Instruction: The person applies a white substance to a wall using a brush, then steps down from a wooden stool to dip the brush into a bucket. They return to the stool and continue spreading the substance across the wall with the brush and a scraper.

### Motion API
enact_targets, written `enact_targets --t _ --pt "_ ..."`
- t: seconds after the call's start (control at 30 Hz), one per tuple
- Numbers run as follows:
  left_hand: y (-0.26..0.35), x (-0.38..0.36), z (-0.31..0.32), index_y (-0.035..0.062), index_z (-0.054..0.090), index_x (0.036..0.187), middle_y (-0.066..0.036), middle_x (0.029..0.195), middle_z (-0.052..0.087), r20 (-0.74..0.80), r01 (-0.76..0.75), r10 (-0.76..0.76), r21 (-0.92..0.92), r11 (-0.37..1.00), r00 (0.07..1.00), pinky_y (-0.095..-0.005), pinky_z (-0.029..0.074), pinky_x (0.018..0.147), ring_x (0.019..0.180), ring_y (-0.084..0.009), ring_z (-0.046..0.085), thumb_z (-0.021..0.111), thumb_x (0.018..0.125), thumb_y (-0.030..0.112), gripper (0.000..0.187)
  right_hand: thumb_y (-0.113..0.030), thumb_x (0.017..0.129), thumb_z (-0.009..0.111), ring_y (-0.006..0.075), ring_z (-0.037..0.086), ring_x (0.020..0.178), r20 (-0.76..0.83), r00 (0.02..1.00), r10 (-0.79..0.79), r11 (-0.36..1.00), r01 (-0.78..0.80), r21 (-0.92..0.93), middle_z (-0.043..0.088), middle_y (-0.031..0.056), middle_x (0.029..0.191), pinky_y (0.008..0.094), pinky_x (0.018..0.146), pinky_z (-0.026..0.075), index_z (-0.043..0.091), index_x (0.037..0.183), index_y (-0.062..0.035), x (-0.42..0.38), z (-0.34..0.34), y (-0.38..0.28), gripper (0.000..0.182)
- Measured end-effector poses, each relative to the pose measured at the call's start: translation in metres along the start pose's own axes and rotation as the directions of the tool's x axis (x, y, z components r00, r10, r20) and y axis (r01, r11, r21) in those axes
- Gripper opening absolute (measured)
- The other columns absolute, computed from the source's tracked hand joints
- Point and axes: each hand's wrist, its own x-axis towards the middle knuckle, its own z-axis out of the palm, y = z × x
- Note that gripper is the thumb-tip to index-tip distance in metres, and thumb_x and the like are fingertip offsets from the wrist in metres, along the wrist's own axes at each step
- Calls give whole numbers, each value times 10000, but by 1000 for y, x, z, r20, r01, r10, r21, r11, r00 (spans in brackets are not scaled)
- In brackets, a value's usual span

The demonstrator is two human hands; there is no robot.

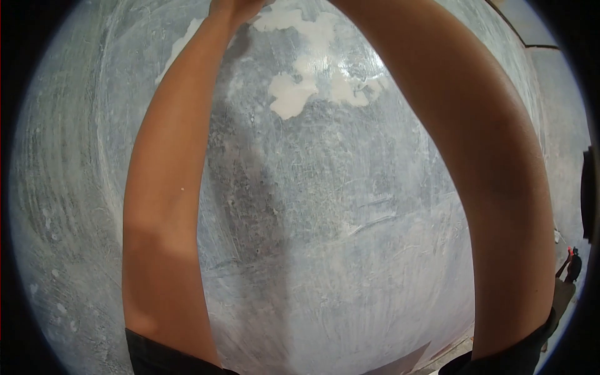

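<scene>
Both my bare arms reach up in front of a grey, streaky wall (337, 181). Just the wrist and lower part of my left hand (240, 9) show at the top edge; its fingers are cut off by the frame. My right arm (462, 106) runs up past the top edge, so the hand at its end is out of sight. Between the forearms, near the top, a wet-looking white patch of filler (292, 95) with ragged edges lies on the wall. More white smears spread above it, close to my left hand.
A shadow falls down the wall beside my left arm. At the right, another wall section (559, 94) meets this one, with a dark line above it. A small dark thing with a red part (571, 262) shows low at the right edge.
</scene>
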Motion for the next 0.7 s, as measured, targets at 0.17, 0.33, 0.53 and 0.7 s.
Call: enact_targets --t 0.17,0.33,0.53,0.7 --pt "28 -59 -31 -8 750 938 -208 854 745 101 19 -6 -122 992 995 -413 513 666 768 -297 718 763 846 376 395 -67 855 604 310 699 810 62 995 -84 992 78 98 722 225 926 434 706 544 740 977 17 -40 31 -29 200" --pt "61 -154 -46 79 808 940 -128 693 725 171 -54 75 -120 991 982 -344 563 578 526 -227 673 712 927 302 243 -4 817 592 291 700 732 116 980 -161 972 137 191 719 228 873 429 649 541 736 931 31 -86 31 -56 187" --pt "94 -234 -55 93 802 950 -134 713 726 256 -5 65 -228 974 965 -358 567 595 583 -258 697 722 908 269 198 88 765 557 302 702 684 378 919 -114 965 12 261 715 229 835 428 585 537 727 934 31 -134 -3 -96 247" --pt "137 -289 -72 127 790 907 -99 689 710 363 -11 77 -180 984 929 -387 564 591 608 -281 699 720 906 241 134 28 783 558 321 698 661 423 871 -249 892 36 451 703 225 786 446 630 581 722 857 38 -193 3 -108 181"
